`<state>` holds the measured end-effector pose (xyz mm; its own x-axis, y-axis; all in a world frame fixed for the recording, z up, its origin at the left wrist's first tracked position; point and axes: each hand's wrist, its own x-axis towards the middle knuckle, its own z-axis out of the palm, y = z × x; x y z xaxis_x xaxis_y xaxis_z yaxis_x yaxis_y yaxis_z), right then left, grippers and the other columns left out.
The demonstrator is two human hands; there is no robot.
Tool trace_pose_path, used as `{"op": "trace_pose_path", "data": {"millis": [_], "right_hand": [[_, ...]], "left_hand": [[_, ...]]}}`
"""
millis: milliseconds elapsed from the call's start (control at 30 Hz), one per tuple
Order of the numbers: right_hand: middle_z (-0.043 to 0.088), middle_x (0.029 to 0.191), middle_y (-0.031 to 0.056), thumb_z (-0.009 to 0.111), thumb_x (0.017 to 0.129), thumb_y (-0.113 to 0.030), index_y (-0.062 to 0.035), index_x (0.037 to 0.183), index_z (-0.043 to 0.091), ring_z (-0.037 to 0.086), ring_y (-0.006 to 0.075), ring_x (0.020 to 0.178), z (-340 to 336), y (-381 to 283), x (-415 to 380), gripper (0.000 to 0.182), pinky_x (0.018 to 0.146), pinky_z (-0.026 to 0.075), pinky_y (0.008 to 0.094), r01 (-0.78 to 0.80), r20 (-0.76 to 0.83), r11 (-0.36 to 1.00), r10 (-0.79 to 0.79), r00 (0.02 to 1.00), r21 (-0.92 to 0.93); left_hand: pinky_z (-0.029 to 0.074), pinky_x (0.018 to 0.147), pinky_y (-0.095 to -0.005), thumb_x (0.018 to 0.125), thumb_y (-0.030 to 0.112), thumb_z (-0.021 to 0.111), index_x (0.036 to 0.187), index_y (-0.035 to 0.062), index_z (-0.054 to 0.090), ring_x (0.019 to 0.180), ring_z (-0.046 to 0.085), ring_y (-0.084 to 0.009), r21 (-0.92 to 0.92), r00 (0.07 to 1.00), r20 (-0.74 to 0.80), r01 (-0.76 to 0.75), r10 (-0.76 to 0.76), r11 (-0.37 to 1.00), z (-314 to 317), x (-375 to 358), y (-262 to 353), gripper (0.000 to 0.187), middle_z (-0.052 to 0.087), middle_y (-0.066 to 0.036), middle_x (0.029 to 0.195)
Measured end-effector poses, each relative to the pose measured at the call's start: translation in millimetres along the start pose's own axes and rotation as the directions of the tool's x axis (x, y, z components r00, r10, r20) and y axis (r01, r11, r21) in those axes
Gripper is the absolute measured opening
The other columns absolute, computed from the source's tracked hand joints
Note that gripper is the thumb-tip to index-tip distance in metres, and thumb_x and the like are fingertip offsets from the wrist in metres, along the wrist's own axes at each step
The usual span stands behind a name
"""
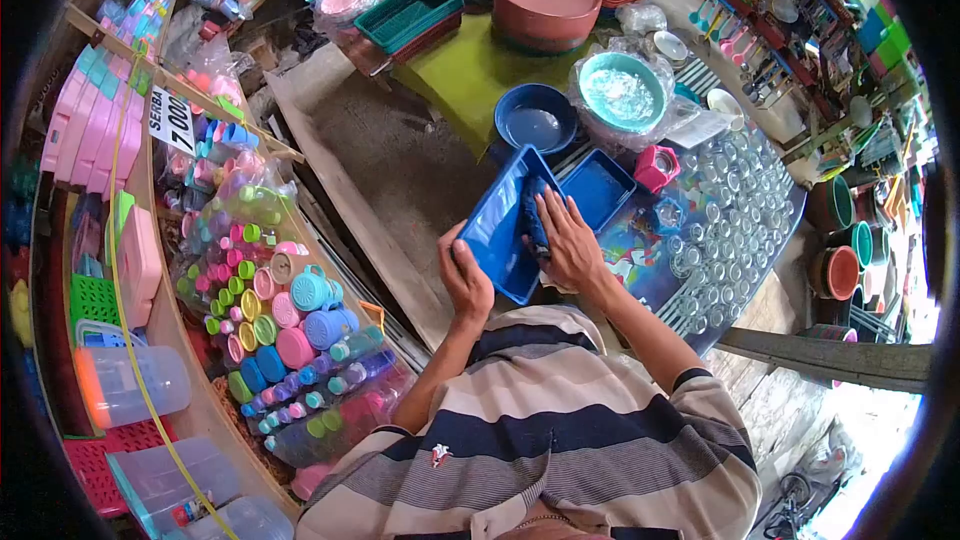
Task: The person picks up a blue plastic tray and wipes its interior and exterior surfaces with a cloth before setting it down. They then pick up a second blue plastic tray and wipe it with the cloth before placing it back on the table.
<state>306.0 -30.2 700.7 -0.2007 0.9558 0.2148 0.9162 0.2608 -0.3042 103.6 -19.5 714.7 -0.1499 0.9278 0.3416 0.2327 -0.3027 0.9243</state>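
Note:
A blue rectangular plastic tray (495, 225) is held tilted in front of my chest. My left hand (466, 275) grips its near left edge, with the thumb on the inner side. My right hand (568, 240) presses a dark blue cloth (534, 215) against the tray's right side, its fingers laid over the cloth. Part of the cloth is hidden beneath the palm. Just beyond, a second blue tray (600, 190) lies on the table, close to a round dark blue basin (536, 118).
Many glass jars (735, 210) cover the table's right side, near a pink container (657, 168). A turquoise basin (622, 92), brown basins (545, 2) and green baskets (408, 15) stand farther back. Shelves of bottles (300, 310) run along my left.

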Motion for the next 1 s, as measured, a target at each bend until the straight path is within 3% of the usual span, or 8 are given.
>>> {"op": "trace_pose_path", "data": {"millis": [200, 433, 500, 533, 700, 900, 967, 1000], "right_hand": [[0.045, 0.158, 0.0369, 0.065, 0.103, -0.038, 0.015, 0.154, 0.041, 0.038, 0.0515, 0.152, 12.4, -24.8, -19.3, 0.078, 0.13, 0.027, 0.0545, -0.074, 0.05, 0.993, 0.07, 0.996, 0.092], [0.055, 0.153, 0.0298, 0.064, 0.106, -0.031, 0.0013, 0.158, 0.047, 0.056, 0.0398, 0.141, -46.9, -93.6, -21.9, 0.064, 0.118, 0.045, 0.0463, -0.16, 0.157, 0.669, 0.065, 0.986, 0.726], [0.063, 0.142, 0.0148, 0.059, 0.111, -0.04, 0.0, 0.155, 0.051, 0.061, 0.0256, 0.128, -56.7, -97.2, -15.8, 0.06, 0.11, 0.049, 0.0384, -0.596, 0.569, 0.051, 0.243, 0.786, 0.801], [0.066, 0.128, 0.0036, 0.056, 0.112, -0.049, -0.0022, 0.147, 0.06, 0.059, 0.0142, 0.115, -39.5, -99.5, -16.1, 0.058, 0.103, 0.05, 0.0328, -0.343, 0.346, -0.077, 0.377, 0.859, 0.936], [0.075, 0.121, 0.0098, 0.068, 0.104, -0.046, -0.0054, 0.131, 0.067, 0.074, 0.0242, 0.101, -70.3, -61.0, 7.4, 0.049, 0.094, 0.061, 0.042, -0.073, 0.548, -0.688, 0.505, 0.667, 0.722], [0.076, 0.115, 0.0111, 0.08, 0.097, -0.025, -0.0031, 0.125, 0.069, 0.076, 0.0223, 0.094, -90.3, -39.4, -6.3, 0.037, 0.085, 0.065, 0.0396, -0.151, 0.472, -0.486, 0.649, 0.597, 0.861], [0.077, 0.116, 0.0106, 0.081, 0.096, -0.022, -0.0018, 0.126, 0.07, 0.076, 0.0222, 0.098, -93.2, -35.0, -13.1, 0.038, 0.088, 0.064, 0.0396, -0.152, 0.439, -0.447, 0.657, 0.613, 0.882], [0.076, 0.117, 0.0104, 0.081, 0.097, -0.022, -0.0015, 0.128, 0.07, 0.076, 0.0223, 0.099, -98.1, -36.2, -16.6, 0.039, 0.089, 0.064, 0.0401, -0.189, 0.415, -0.392, 0.646, 0.641, 0.9]], "left_hand": [[0.053, 0.099, -0.0437, 0.118, 0.029, 0.037, 0.128, -0.0045, 0.061, 0.111, 0.066, -0.0309, 0.015, 0.996, -0.029, -0.078, 0.079, 0.997, -2.0, -3.8, -4.5, 0.042, 0.065, -0.021, 0.125], [0.045, 0.112, -0.0474, 0.118, 0.035, 0.039, 0.142, -0.0012, 0.053, 0.13, 0.059, -0.0344, -0.22, 0.989, 0.064, 0.143, -0.133, 0.965, -0.6, 8.6, 10.9, 0.046, 0.057, -0.025, 0.143], [0.043, 0.116, -0.051, 0.116, 0.031, 0.045, 0.142, 0.0032, 0.054, 0.136, 0.057, -0.0403, -0.237, 0.972, 0.182, -0.1, 0.145, 0.966, 1.8, 9.3, 9.2, 0.039, 0.054, -0.027, 0.15], [0.042, 0.118, -0.0527, 0.115, 0.029, 0.048, 0.141, 0.0053, 0.055, 0.139, 0.056, -0.0433, -0.254, 0.931, 0.239, -0.216, 0.277, 0.943, 1.3, 8.0, 9.6, 0.037, 0.052, -0.029, 0.154], [0.041, 0.117, -0.057, 0.11, 0.028, 0.058, 0.14, 0.0108, 0.057, 0.141, 0.053, -0.0487, -0.215, 0.793, 0.371, -0.433, 0.483, 0.875, -4.3, 5.8, 25.3, 0.035, 0.053, -0.028, 0.154], [0.034, 0.121, -0.0597, 0.105, 0.04, 0.064, 0.141, 0.0182, 0.058, 0.146, 0.049, -0.046, -0.224, 0.665, 0.546, -0.471, 0.51, 0.853, -8.1, 1.6, 30.7, 0.042, 0.053, -0.024, 0.156], [0.032, 0.124, -0.0572, 0.105, 0.044, 0.063, 0.141, 0.0128, 0.057, 0.15, 0.045, -0.0427, -0.272, 0.704, 0.534, -0.381, 0.468, 0.884, -6.3, 7.1, 18.1, 0.048, 0.052, -0.024, 0.157], [0.033, 0.124, -0.054, 0.106, 0.044, 0.061, 0.141, 0.0095, 0.057, 0.15, 0.046, -0.0404, -0.24, 0.844, 0.422, -0.248, 0.331, 0.939, -2.7, 12.6, 16.8, 0.049, 0.054, -0.022, 0.156]]}}
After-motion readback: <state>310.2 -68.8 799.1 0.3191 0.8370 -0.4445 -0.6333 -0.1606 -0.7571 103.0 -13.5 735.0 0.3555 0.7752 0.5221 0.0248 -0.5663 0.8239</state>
